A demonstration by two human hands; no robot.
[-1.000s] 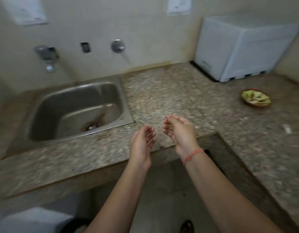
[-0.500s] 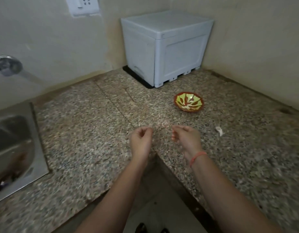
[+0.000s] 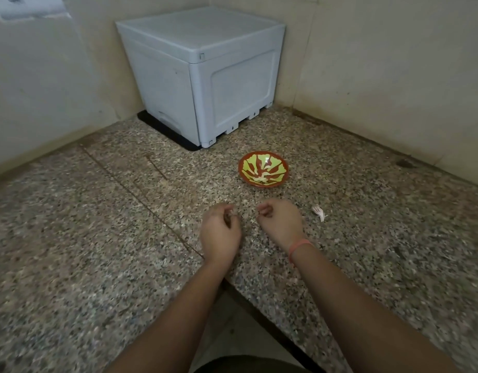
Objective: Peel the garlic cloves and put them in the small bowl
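My left grip curls inward over the speckled granite bench. Its fingertips are turned from view, so I cannot tell whether they pinch anything. Same finding for my right grip. The small white scrap near it is too small to identify. The pale marks inside the small red-and-green patterned bowl could be pattern or contents. The frame edge cuts off the white wall fitting. The pale grey plastic box hides most of the black mat.
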